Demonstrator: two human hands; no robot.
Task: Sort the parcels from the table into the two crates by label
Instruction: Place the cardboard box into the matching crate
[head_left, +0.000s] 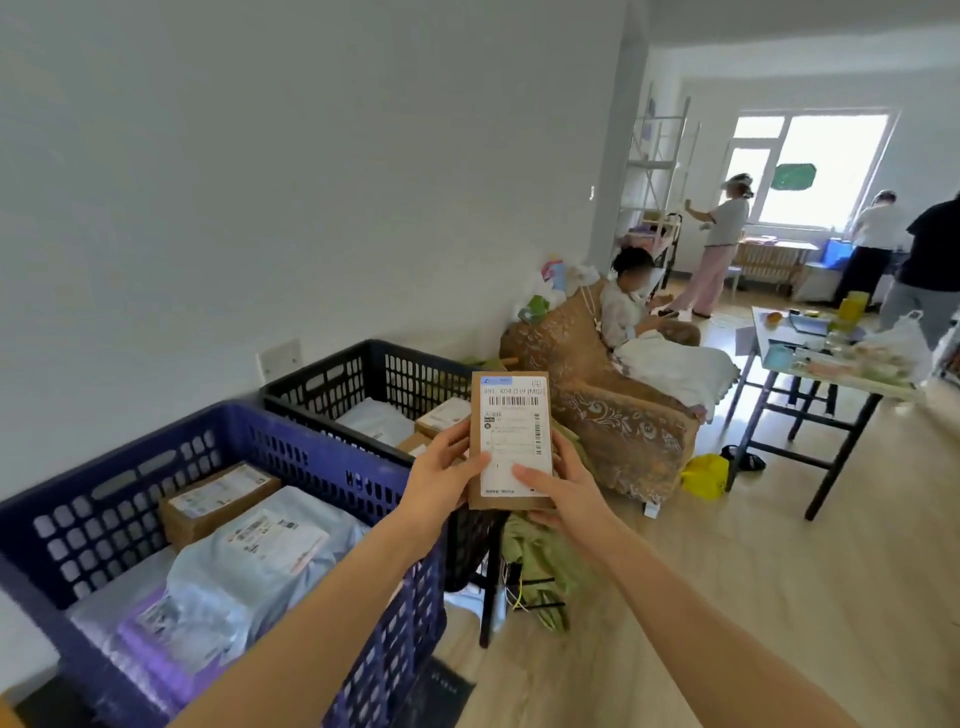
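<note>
A flat brown cardboard parcel (511, 415) with a white barcode label is held upright in front of me. My left hand (441, 475) grips its left edge and my right hand (563, 486) grips its right edge, thumbs lying on the label. Below left stands a blue crate (322, 467) holding a brown box (215, 501) and grey plastic mailer bags (249, 566). Behind it a black crate (322, 384) holds a white bag and small brown boxes (441, 415). The parcel hangs near the black crate's right end.
A brown patterned sofa (618, 421) with a seated person stands right of the crates. A table (831, 364) with bags and clutter is at far right. A green cloth heap (535, 556) lies under the parcel. Other people stand by the window. Wooden floor lies between.
</note>
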